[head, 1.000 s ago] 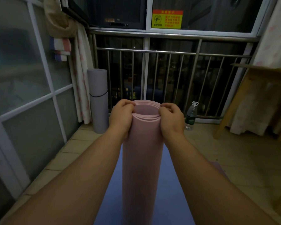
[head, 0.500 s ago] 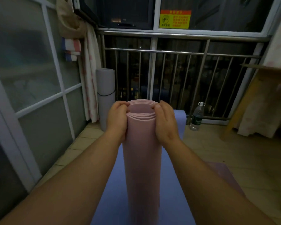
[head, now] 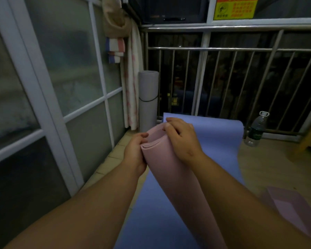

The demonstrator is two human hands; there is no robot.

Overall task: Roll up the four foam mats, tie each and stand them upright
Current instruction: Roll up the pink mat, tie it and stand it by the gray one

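Observation:
A rolled pink foam mat [head: 171, 169] leans up and to the left in front of me. My left hand [head: 136, 150] grips its top rim from the left. My right hand [head: 180, 136] grips the rim from the right, fingers curled over the top edge. Under the roll a purple mat [head: 217, 141] lies flat on the floor. A grey rolled mat [head: 148, 101], tied with a dark band, stands upright in the back corner. Another pink mat [head: 293, 209] lies flat at the lower right.
A glass partition with white frames [head: 48, 105] runs along the left. A metal railing [head: 241, 49] closes the far side. A plastic water bottle [head: 256, 130] stands by the railing at right. A curtain [head: 132, 83] hangs next to the grey roll.
The pink roll has tipped from upright to leaning left, and its top has been squeezed flatter between my hands. The view has swung left and downward.

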